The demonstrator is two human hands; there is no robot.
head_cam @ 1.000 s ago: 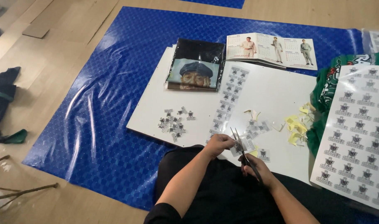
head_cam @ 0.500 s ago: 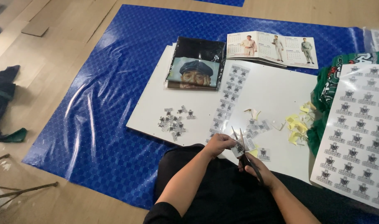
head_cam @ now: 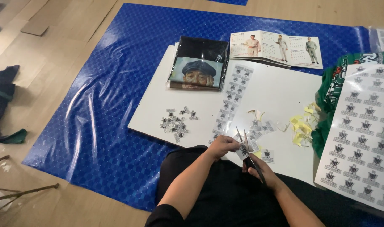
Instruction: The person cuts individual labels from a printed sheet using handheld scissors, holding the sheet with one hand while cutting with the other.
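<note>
Pinching a small printed sticker (head_cam: 244,150) between thumb and fingertips, the left hand (head_cam: 222,147) holds it over the near edge of a smooth white board (head_cam: 280,94). The right hand (head_cam: 259,168) is closed round the handles of one pair of slim metal scissors (head_cam: 245,145), whose two blades stand parted in a narrow V around the sticker.

On the board lie one long glossy strip of uncut stickers (head_cam: 233,96), a loose heap of small cut-out stickers (head_cam: 177,122), too many and too small to count, and curled yellow backing scraps (head_cam: 302,126). One plastic-wrapped dark garment with a printed portrait (head_cam: 199,64) rests on the board's far corner, beside one open booklet showing three standing figures (head_cam: 276,48). A large white sticker sheet (head_cam: 362,130) lies at right over green fabric (head_cam: 332,90). Everything sits on a shiny, dimpled blue tarp (head_cam: 116,96).
</note>
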